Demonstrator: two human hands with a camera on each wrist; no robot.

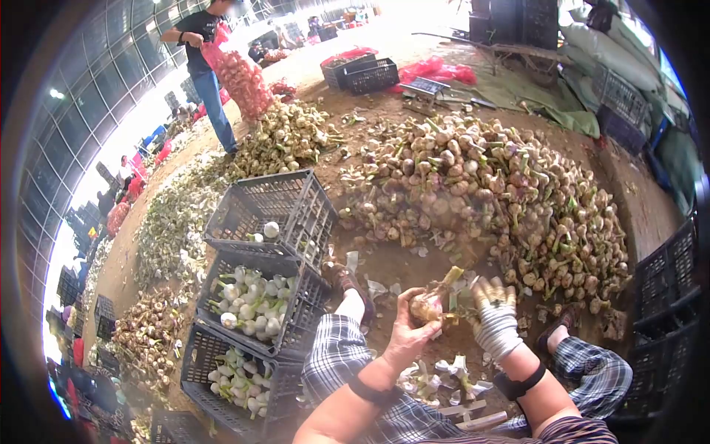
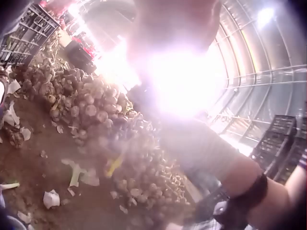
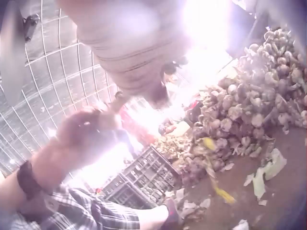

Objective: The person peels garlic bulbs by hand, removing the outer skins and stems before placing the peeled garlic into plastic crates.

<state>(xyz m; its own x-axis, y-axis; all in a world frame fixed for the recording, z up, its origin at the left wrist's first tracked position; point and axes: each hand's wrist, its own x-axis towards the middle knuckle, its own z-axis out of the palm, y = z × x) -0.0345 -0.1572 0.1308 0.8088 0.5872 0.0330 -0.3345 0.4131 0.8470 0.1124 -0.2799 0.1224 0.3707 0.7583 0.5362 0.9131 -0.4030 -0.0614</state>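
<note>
In the head view my bare left hand (image 1: 405,339) grips a garlic bulb (image 1: 426,306) with its stem pointing up and right; thumb and fingers curl round it. Just right of the bulb is my right hand (image 1: 497,320) in a pale, dirty-fingered glove, its fingers bent; whether it holds anything is unclear. Glare washes out much of both wrist views. The left wrist view has my left hand (image 2: 175,21) at the top, blurred. In the right wrist view the gloved right hand (image 3: 132,52) is above my left hand (image 3: 84,132).
A large garlic heap (image 1: 481,174) lies ahead. Black crates stand at the left, one holding trimmed white bulbs (image 1: 255,303). Cut stems and peelings (image 1: 451,381) lie between the legs. A person (image 1: 203,63) stands at the upper left with a red net sack (image 1: 244,81).
</note>
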